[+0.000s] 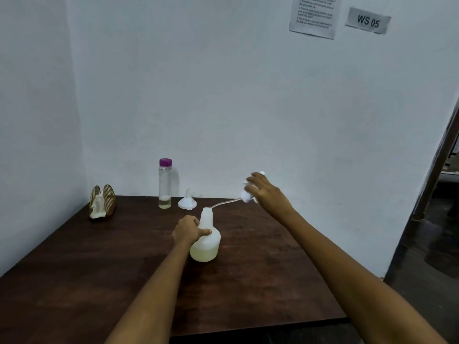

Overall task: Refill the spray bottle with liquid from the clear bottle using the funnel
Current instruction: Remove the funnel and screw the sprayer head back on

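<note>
Left hand [188, 230] grips the translucent white spray bottle [206, 240] on the dark wooden desk [74, 269]; right hand [267, 192] holds the white sprayer head [247, 196] aloft. Behind stand a purple-capped clear bottle [165, 184], an inverted white funnel [187, 201] and a wire napkin holder [102, 204].

Taking the white translucent spray bottle body [205, 238] with pale yellow liquid as landmark, the dark brown wooden table [74, 281] lies bare in front of it and far out to its left and right; the left hand [188, 230] grips its left flank, blocking that side. Behind it the small white plastic funnel [187, 201] and the tall clear bottle with purple cap [165, 184] stand near the wall; the wire napkin holder [102, 204] fills the far left corner; up to its right, the right hand [267, 192] holds the white sprayer head [248, 192], whose thin tube [224, 203] bars the air above the neck.
</note>
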`<state>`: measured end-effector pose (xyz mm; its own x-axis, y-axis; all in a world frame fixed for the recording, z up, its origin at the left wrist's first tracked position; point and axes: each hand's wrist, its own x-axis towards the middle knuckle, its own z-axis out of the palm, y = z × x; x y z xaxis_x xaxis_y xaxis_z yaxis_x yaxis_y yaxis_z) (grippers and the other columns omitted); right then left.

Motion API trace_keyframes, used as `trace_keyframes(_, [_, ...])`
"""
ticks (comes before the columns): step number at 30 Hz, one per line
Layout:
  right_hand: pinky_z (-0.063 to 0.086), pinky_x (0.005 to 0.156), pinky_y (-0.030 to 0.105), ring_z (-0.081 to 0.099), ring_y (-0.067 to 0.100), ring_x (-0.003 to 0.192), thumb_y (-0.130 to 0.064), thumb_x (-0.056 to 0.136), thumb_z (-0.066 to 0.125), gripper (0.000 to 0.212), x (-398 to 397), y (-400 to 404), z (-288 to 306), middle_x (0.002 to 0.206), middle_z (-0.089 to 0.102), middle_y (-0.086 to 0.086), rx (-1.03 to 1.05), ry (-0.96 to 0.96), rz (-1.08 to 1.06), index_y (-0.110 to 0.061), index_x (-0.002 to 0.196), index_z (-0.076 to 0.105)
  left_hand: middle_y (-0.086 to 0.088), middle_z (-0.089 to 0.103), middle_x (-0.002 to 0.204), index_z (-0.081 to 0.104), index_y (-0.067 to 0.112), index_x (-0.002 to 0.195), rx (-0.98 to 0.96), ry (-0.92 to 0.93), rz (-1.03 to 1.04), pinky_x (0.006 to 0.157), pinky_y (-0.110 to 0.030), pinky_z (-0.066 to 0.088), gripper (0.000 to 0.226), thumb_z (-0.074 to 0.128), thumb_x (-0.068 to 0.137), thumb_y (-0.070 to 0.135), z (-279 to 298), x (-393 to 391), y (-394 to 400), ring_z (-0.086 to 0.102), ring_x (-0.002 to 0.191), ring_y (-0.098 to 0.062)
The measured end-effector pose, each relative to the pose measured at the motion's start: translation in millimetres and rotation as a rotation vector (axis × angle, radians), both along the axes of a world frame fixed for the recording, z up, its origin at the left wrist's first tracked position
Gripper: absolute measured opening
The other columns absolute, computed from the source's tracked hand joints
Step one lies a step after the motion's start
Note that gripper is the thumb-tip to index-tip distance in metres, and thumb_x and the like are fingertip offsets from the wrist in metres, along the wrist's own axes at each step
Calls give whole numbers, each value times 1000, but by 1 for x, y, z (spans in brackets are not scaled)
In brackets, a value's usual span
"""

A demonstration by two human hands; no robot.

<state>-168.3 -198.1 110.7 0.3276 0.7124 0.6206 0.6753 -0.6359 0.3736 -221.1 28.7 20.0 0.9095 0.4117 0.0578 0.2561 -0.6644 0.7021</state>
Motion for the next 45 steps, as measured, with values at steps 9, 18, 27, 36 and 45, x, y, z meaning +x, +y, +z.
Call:
trace_keyframes(9, [42, 87, 33, 41, 27, 122, -6, 89, 54, 35, -5, 111, 27, 123, 55, 14, -165, 475, -138, -6, 123, 53, 3, 55, 87, 45, 23, 67, 12, -11, 19, 71, -27, 38, 37, 76, 71, 42, -2, 3, -1, 54, 85, -17])
trace_keyframes(18, [37, 99, 42, 32, 31, 126, -16, 90, 46, 43, -5, 151, 6, 132, 43, 19, -354, 774, -314, -7, 131, 42, 8, 53, 95, 49, 21, 89, -11, -31, 11, 74, -26, 35, 34, 72, 74, 42, -9, 0, 2, 58, 103, -17])
trace_keyframes(27, [52, 61, 29, 62, 26, 64, -8, 91, 55, 24, 1, 147, 37, 86, 65, 16, -458, 942, -375, 0, 114, 56, -7, 61, 120, 56, 9, 118, 15, -70, -180, 86, -32, 46, 50, 72, 77, 32, 3, 23, 3, 58, 108, -22])
trace_keyframes(36, [49, 73, 27, 65, 26, 91, -8, 88, 61, 37, -7, 167, 32, 109, 64, 13, -558, 728, -411, -2, 123, 53, -5, 69, 108, 66, 5, 111, -407, -437, -129, 72, -15, 47, 37, 74, 78, 19, -28, 24, -11, 61, 94, -13])
trace_keyframes(45, [34, 80, 26, 38, 14, 58, -14, 93, 46, 31, -9, 190, 34, 68, 38, 1, -510, 752, -590, -11, 62, 40, -7, 69, 102, 65, 2, 110, -457, -461, -117, 70, -8, 44, 33, 71, 81, 16, -35, 24, -11, 61, 87, -12])
